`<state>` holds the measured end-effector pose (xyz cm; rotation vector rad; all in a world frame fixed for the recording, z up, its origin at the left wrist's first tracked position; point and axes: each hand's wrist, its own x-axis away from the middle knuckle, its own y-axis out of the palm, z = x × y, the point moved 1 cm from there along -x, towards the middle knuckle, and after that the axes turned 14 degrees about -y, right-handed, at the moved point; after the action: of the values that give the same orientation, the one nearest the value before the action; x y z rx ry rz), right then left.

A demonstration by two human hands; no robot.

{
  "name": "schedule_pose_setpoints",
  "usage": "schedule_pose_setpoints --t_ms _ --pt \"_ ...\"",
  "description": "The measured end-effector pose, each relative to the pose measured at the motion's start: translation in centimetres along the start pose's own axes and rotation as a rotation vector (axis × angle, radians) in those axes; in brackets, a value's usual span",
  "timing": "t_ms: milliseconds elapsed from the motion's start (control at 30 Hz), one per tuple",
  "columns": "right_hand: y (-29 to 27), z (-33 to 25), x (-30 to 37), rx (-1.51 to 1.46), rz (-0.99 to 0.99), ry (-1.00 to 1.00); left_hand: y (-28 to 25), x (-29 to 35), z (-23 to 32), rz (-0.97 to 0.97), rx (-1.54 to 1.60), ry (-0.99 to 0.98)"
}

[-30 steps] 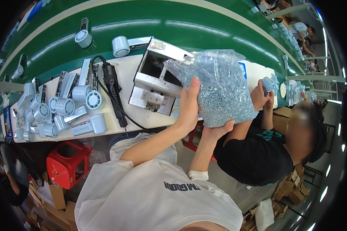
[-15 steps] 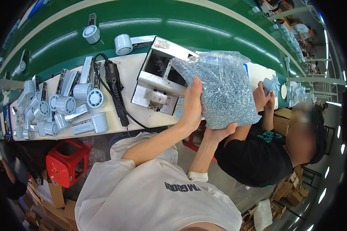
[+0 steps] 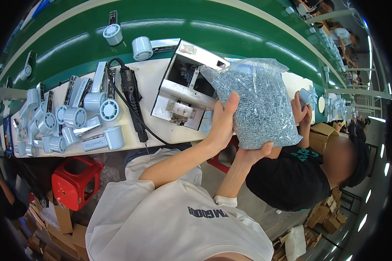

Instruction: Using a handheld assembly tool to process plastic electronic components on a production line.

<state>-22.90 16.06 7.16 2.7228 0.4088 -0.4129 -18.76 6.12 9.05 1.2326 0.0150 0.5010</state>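
Note:
A clear plastic bag of small silvery screws [image 3: 261, 106] is held up in front of me with both hands. My left hand [image 3: 225, 119] grips its left side, thumb upward. Under its bottom edge, my right hand [image 3: 253, 155] supports the weight with the thumb against the plastic. The bag's gathered upper left corner reaches over the edge of a metal box-shaped machine [image 3: 178, 93] with an open top compartment. Small greyish bits show inside that dark compartment, too small to tell clearly. The bag covers the machine's right end.
A black electric screwdriver [image 3: 130, 89] with its cable lies left of the machine. Light-blue handheld fans [image 3: 76, 117] crowd the white table's left. Beyond runs a green conveyor [image 3: 170, 32] carrying more fans. A red stool [image 3: 76, 182] stands below; a co-worker [image 3: 287, 178] sits close at right.
Both hands and the bag have shifted slightly right and down. More greyish bits show in the machine's compartment. Fans on the green conveyor have moved right.

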Motion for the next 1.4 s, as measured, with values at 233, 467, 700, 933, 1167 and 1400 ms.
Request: schedule_pose_setpoints --t_ms 233,467,700,933,1167,1400 --pt "0.2 -0.1 0.2 0.019 0.056 0.021 0.1 -0.1 0.2 -0.012 -0.004 -0.019" --pt "0.4 -0.8 -0.1 0.004 0.052 -0.011 0.3 -0.3 0.4 -0.026 0.012 -0.028" --pt "0.8 -0.9 -0.2 0.003 0.060 -0.011 0.8 0.2 0.8 -0.036 0.070 -0.032" --pt "1.1 -1.7 -0.3 0.140 0.041 -0.090 0.7 0.4 0.3 -0.035 0.064 -0.062" --pt "0.0 -1.4 -0.4 0.130 0.052 -0.090 0.8 0.0 0.1 -0.029 0.146 -0.161" --pt "-0.2 -1.1 -0.3 0.141 0.047 -0.065 0.5 0.3 -0.1 -0.032 0.139 -0.150"
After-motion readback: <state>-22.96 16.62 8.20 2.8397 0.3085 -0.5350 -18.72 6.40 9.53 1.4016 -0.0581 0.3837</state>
